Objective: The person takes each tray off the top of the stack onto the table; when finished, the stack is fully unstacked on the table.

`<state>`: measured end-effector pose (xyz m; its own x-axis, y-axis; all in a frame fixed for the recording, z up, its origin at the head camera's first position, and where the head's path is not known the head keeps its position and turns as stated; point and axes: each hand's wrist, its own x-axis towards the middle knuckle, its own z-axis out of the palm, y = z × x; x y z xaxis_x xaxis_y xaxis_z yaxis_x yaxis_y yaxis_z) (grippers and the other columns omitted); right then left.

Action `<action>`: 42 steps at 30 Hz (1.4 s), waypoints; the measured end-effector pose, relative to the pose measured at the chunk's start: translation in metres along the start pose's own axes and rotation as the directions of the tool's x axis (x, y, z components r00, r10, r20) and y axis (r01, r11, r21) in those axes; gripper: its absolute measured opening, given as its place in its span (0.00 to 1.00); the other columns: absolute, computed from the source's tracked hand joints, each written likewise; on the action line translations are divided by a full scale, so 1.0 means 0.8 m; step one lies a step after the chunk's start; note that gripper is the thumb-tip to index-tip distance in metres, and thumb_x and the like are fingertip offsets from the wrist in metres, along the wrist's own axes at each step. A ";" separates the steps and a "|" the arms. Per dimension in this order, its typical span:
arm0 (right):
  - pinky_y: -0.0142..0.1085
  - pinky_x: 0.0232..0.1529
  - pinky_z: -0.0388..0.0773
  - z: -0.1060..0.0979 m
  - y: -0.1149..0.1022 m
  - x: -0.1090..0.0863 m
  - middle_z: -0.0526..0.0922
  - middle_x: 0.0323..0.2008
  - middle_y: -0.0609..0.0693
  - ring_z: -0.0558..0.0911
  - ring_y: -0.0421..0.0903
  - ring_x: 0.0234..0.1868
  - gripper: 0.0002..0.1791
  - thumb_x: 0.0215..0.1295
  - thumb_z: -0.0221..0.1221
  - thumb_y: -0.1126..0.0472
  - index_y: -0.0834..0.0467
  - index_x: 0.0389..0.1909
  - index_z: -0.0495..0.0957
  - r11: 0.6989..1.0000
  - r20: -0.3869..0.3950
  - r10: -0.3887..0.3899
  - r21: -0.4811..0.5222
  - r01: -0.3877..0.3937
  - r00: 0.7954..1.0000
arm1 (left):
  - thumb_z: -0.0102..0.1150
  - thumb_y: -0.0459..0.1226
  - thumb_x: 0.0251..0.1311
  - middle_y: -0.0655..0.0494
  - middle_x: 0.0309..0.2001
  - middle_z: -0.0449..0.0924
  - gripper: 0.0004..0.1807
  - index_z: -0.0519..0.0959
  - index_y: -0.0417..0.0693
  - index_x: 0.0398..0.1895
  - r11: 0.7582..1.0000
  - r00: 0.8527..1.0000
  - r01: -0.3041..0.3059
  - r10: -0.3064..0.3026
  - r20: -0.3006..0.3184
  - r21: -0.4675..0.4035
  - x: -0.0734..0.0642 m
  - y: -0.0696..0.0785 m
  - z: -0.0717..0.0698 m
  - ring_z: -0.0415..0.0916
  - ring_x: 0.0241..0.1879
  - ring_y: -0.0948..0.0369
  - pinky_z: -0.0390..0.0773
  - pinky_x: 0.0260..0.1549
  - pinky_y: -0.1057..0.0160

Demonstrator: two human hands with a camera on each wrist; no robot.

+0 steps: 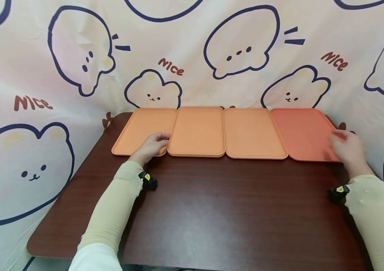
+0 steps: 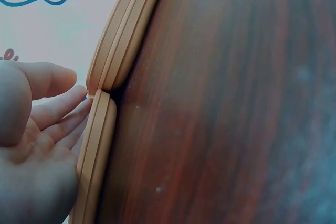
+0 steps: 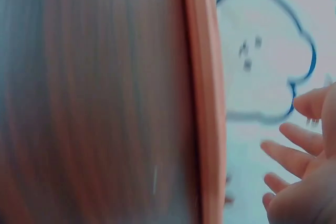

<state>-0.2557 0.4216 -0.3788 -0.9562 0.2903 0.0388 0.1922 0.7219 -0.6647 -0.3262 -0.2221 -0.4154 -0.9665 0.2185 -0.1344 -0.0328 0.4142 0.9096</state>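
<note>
Along the far side of the table stand a left orange tray (image 1: 151, 124), two more orange trays in the middle (image 1: 196, 131) (image 1: 254, 131), and a coral-red tray (image 1: 303, 131) at the right end. My left hand (image 1: 152, 145) is over the near right corner of the left tray, its fingertips at the seam with the neighbouring tray. In the left wrist view, the loosely bent fingers (image 2: 58, 121) reach that seam; whether they touch it I cannot tell. At the coral-red tray's right side hovers my right hand (image 1: 348, 148), fingers (image 3: 289, 156) spread and holding nothing.
The dark wood table (image 1: 232, 210) stretches in front of the trays. A cloth backdrop (image 1: 192, 45) printed with cartoon animals hangs close behind the table and at both sides. Each wrist wears a small black camera (image 1: 149, 181).
</note>
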 end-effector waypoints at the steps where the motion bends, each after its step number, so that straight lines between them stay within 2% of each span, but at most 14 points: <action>1: 0.66 0.73 0.65 0.008 -0.011 -0.001 0.64 0.77 0.76 0.64 0.73 0.77 0.38 0.85 0.41 0.42 0.68 0.79 0.65 0.999 -0.013 -0.039 -0.009 0.039 0.999 | 0.48 0.38 0.84 0.39 0.79 0.67 0.26 0.67 0.38 0.79 1.000 1.000 0.000 0.000 0.001 0.000 0.000 0.001 -0.001 0.65 0.75 0.48 0.68 0.72 0.51; 4: 0.49 0.57 0.74 0.036 -0.046 -0.004 0.77 0.69 0.74 0.74 0.67 0.68 0.32 0.87 0.42 0.47 0.69 0.71 0.75 0.982 0.010 -0.187 -0.014 0.187 0.982 | 0.48 0.38 0.84 0.40 0.79 0.67 0.26 0.67 0.38 0.79 1.000 1.000 0.008 -0.008 0.005 -0.007 -0.002 0.002 -0.002 0.65 0.74 0.49 0.70 0.69 0.53; 6: 0.39 0.49 0.71 0.057 -0.070 -0.008 0.82 0.64 0.72 0.78 0.64 0.63 0.30 0.88 0.43 0.49 0.69 0.68 0.77 0.961 0.052 -0.277 -0.014 0.278 0.960 | 0.48 0.38 0.84 0.41 0.79 0.67 0.26 0.68 0.39 0.79 1.000 1.000 0.017 -0.017 0.006 -0.012 -0.003 0.003 -0.002 0.66 0.73 0.49 0.70 0.69 0.53; 8: 0.35 0.47 0.72 0.077 -0.096 -0.013 0.85 0.61 0.70 0.80 0.63 0.61 0.28 0.88 0.44 0.51 0.69 0.67 0.78 0.944 0.105 -0.330 0.016 0.330 0.938 | 0.48 0.38 0.84 0.41 0.79 0.67 0.25 0.68 0.40 0.79 1.000 1.000 0.020 -0.020 0.002 -0.012 -0.003 0.003 -0.002 0.65 0.74 0.50 0.70 0.70 0.53; 11: 0.36 0.50 0.75 0.107 -0.132 -0.020 0.87 0.58 0.68 0.83 0.62 0.59 0.25 0.88 0.46 0.53 0.69 0.66 0.79 0.926 0.169 -0.377 0.063 0.372 0.910 | 0.49 0.38 0.84 0.41 0.79 0.67 0.25 0.69 0.40 0.78 1.000 1.000 0.009 -0.009 -0.003 -0.011 -0.003 0.002 -0.001 0.65 0.74 0.50 0.69 0.71 0.52; 15: 0.49 0.60 0.78 0.145 -0.173 -0.029 0.88 0.56 0.67 0.83 0.64 0.61 0.24 0.88 0.47 0.55 0.69 0.67 0.78 0.922 0.252 -0.387 0.117 0.369 0.887 | 0.49 0.37 0.84 0.40 0.78 0.68 0.25 0.69 0.39 0.78 1.000 1.000 -0.005 0.005 -0.002 -0.003 -0.001 0.000 0.001 0.66 0.73 0.49 0.69 0.71 0.52; 17: 0.54 0.62 0.78 0.163 -0.187 -0.031 0.88 0.56 0.67 0.83 0.64 0.61 0.24 0.88 0.48 0.57 0.69 0.68 0.77 0.921 0.285 -0.390 0.132 0.367 0.875 | 0.49 0.37 0.83 0.40 0.78 0.68 0.25 0.69 0.38 0.78 1.000 1.000 -0.005 0.005 -0.003 -0.008 -0.001 -0.001 0.002 0.66 0.74 0.49 0.69 0.71 0.51; 22: 0.50 0.57 0.84 0.203 -0.214 -0.032 0.87 0.54 0.69 0.87 0.64 0.56 0.24 0.87 0.48 0.57 0.72 0.69 0.75 0.918 0.343 -0.395 0.179 0.353 0.852 | 0.49 0.36 0.83 0.40 0.78 0.69 0.25 0.69 0.38 0.77 1.000 1.000 -0.003 0.003 -0.011 -0.013 -0.002 -0.001 0.002 0.66 0.75 0.48 0.68 0.74 0.50; 25: 0.43 0.48 0.86 0.221 -0.227 -0.031 0.87 0.53 0.68 0.89 0.62 0.50 0.24 0.87 0.49 0.56 0.70 0.67 0.77 0.931 0.363 -0.363 0.182 0.317 0.858 | 0.48 0.37 0.84 0.41 0.78 0.69 0.25 0.69 0.39 0.78 1.000 1.000 0.003 -0.003 -0.015 -0.006 -0.004 0.000 0.001 0.66 0.74 0.49 0.69 0.72 0.50; 28: 0.37 0.40 0.82 0.238 -0.239 -0.027 0.87 0.50 0.64 0.87 0.54 0.43 0.23 0.86 0.51 0.53 0.68 0.64 0.79 0.942 0.378 -0.334 0.147 0.301 0.863 | 0.48 0.37 0.84 0.41 0.78 0.69 0.25 0.69 0.40 0.78 1.000 1.000 0.006 -0.006 -0.017 -0.010 -0.005 0.001 -0.001 0.66 0.74 0.49 0.69 0.72 0.50; 31: 0.36 0.34 0.77 0.252 -0.248 -0.024 0.86 0.41 0.57 0.81 0.47 0.33 0.23 0.85 0.52 0.51 0.66 0.62 0.81 0.951 0.388 -0.308 0.112 0.287 0.869 | 0.48 0.37 0.84 0.40 0.78 0.69 0.25 0.69 0.39 0.78 1.000 1.000 0.004 -0.005 -0.013 -0.021 -0.006 0.002 -0.001 0.66 0.75 0.48 0.68 0.75 0.49; 35: 0.38 0.34 0.75 0.263 -0.258 -0.022 0.80 0.26 0.49 0.76 0.44 0.24 0.23 0.84 0.53 0.49 0.64 0.62 0.79 0.969 0.392 -0.249 0.098 0.229 0.886 | 0.49 0.36 0.84 0.40 0.78 0.68 0.25 0.69 0.38 0.78 0.999 1.000 0.002 -0.003 -0.010 -0.040 -0.007 0.001 -0.001 0.65 0.77 0.47 0.65 0.78 0.46; 38: 0.38 0.38 0.76 0.268 -0.262 -0.021 0.78 0.23 0.46 0.77 0.43 0.25 0.22 0.83 0.55 0.49 0.63 0.60 0.79 0.976 0.373 -0.219 0.082 0.202 0.902 | 0.50 0.37 0.83 0.40 0.78 0.69 0.25 0.69 0.38 0.78 0.999 1.000 0.000 -0.001 -0.014 -0.038 -0.006 0.000 -0.001 0.64 0.77 0.47 0.64 0.79 0.46; 42: 0.39 0.35 0.71 0.273 -0.268 -0.019 0.71 0.24 0.46 0.71 0.44 0.26 0.13 0.79 0.59 0.53 0.60 0.41 0.77 0.979 0.343 -0.203 0.053 0.197 0.917 | 0.50 0.36 0.83 0.39 0.77 0.69 0.25 0.69 0.37 0.77 0.999 1.000 -0.005 0.004 -0.016 -0.031 -0.005 0.000 -0.002 0.65 0.77 0.47 0.64 0.79 0.46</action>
<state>-0.3302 0.1255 -0.3997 -0.9918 -0.0954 -0.0852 -0.0117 0.7309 -0.6823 -0.3227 -0.2242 -0.4142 -0.9705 0.2063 -0.1245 -0.0364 0.3852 0.9221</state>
